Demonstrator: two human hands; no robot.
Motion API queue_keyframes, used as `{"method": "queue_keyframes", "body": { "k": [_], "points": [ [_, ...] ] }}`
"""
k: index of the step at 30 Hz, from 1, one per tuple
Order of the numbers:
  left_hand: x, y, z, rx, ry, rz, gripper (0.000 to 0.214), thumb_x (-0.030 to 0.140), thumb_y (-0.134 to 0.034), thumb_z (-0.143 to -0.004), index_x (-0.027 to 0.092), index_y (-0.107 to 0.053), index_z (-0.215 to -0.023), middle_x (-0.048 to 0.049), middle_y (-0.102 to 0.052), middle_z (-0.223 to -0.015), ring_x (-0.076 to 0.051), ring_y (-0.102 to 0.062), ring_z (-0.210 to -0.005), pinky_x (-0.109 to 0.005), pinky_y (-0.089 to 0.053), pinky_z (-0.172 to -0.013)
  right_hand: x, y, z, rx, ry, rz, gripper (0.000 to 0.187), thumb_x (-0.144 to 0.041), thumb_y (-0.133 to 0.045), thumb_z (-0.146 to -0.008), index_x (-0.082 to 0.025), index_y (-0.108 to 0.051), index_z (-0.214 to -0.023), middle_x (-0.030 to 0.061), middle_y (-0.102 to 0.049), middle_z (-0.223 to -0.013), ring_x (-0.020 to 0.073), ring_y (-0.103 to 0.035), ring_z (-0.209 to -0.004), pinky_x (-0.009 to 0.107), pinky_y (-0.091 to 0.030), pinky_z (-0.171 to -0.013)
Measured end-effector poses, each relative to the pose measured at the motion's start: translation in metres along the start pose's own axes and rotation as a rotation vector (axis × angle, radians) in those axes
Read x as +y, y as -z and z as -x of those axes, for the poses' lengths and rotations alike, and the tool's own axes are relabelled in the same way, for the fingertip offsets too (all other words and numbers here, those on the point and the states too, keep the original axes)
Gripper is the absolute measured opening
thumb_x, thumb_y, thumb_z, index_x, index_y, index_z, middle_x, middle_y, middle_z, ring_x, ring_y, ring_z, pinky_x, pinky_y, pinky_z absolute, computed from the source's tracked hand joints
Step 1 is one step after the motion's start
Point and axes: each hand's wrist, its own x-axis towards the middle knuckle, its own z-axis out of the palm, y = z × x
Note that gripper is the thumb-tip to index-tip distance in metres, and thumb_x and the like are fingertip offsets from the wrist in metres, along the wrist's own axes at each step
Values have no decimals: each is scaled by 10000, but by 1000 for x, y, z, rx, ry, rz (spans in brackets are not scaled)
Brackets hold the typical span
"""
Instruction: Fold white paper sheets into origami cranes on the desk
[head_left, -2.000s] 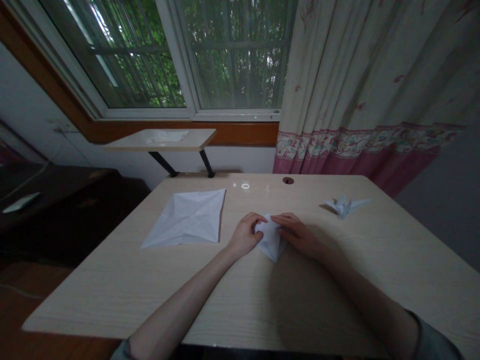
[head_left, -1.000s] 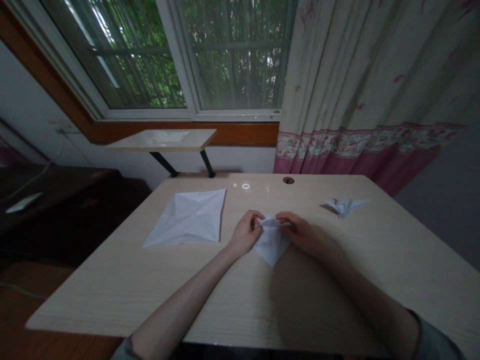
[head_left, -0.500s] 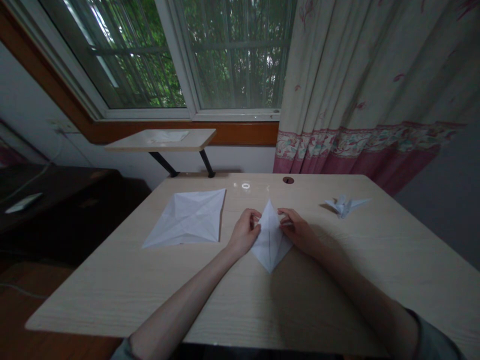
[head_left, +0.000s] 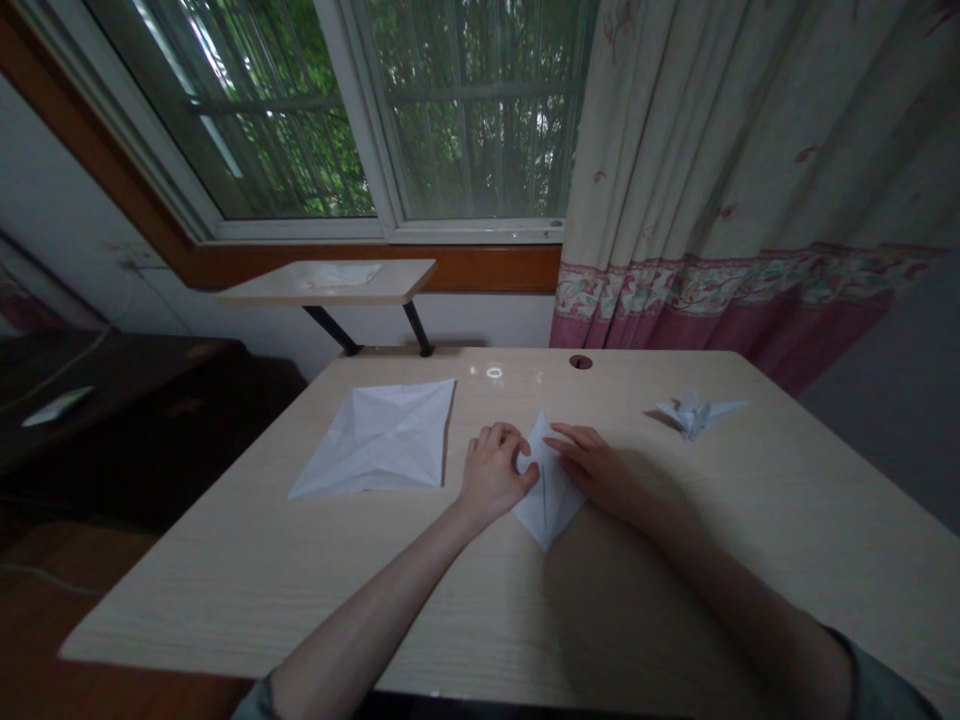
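A white kite-shaped folded paper lies flat on the wooden desk, its point toward me. My left hand rests on its left edge with fingers curled, thumb pressing the paper. My right hand lies on its right side, fingers stretched flat over it. A creased, unfolded square sheet sits to the left. A finished small paper crane stands at the desk's far right.
A small shelf on black brackets juts from the wall under the window. A patterned curtain hangs at the right. A cable hole marks the desk's back edge. Dark furniture stands at the left.
The paper's top flap was raised and opened upward into a tall kite shape. Both hands now press it flat; the right fingers went from pinching to lying stretched.
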Motion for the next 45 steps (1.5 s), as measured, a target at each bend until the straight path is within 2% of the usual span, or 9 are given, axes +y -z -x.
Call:
{"method": "queue_keyframes", "body": {
  "k": [4,9,15,19,28,37,41,45],
  "points": [
    [4,2,1,-37,8,-18,331,392,-823,-707,229,-625,-915,-51,-578,-1109,-288,-515,-1092,-445,-366,-923,3,-2,2,-17,2,117,422,-132,-465,-935,-287,-650,-1281,82,-559,-1420,281,-489,-1284,552,-396,-1094],
    [8,2,1,-81,41,-11,595,603,-883,-527,214,-576,-858,-58,-551,-1078,-299,-496,-1050,-452,-344,-914,5,-4,7,-22,-20,158,403,-171,-464,-956,-313,-640,-1290,68,-552,-1428,292,-481,-1289,554,-396,-1085],
    [9,-1,3,-80,29,0,666,597,-913,-457,207,-549,-855,-74,-533,-1108,-306,-488,-1050,-458,-347,-907,0,-5,13,-39,-42,280,473,-203,-477,-960,-374,-525,-1398,70,-521,-1455,320,-483,-1272,565,-418,-1027],
    [6,-4,4,-59,39,28,663,542,-944,-436,204,-554,-852,-80,-518,-1165,-314,-477,-1094,-460,-343,-926,-4,-7,16,-47,-66,322,478,-196,-496,-947,-409,-548,-1372,63,-494,-1478,338,-469,-1285,581,-382,-1034],
    [1,-3,4,29,84,65,453,336,-941,-593,238,-628,-907,-53,-508,-1255,-293,-462,-1162,-435,-343,-942,-3,-1,20,-30,-172,242,424,-198,-478,-920,-338,-634,-1288,60,-545,-1445,337,-469,-1299,601,-374,-1032],
    [-2,-1,3,45,-73,-82,48,228,-750,-846,251,-716,-871,-41,-639,-1169,-273,-529,-1106,-462,-384,-930,-5,-1,21,20,-119,113,325,-230,-506,-946,-241,-682,-1219,95,-661,-1311,300,-574,-1224,558,-439,-1030],
    [-6,-12,5,6,-167,-11,167,75,-618,-891,213,-707,-921,-49,-681,-1033,-218,-604,-974,-365,-499,-853,-5,-1,23,36,-96,-10,365,-226,-511,-948,-242,-644,-1288,98,-653,-1322,273,-593,-1224,525,-466,-1048],
    [-7,-18,7,-32,-197,82,208,55,-516,-910,189,-669,-950,-63,-686,-1007,-198,-642,-941,-314,-545,-835,-4,-2,25,0,-113,-124,427,-188,-498,-932,-264,-609,-1337,86,-602,-1394,255,-571,-1270,497,-473,-1071]
  ]
}}
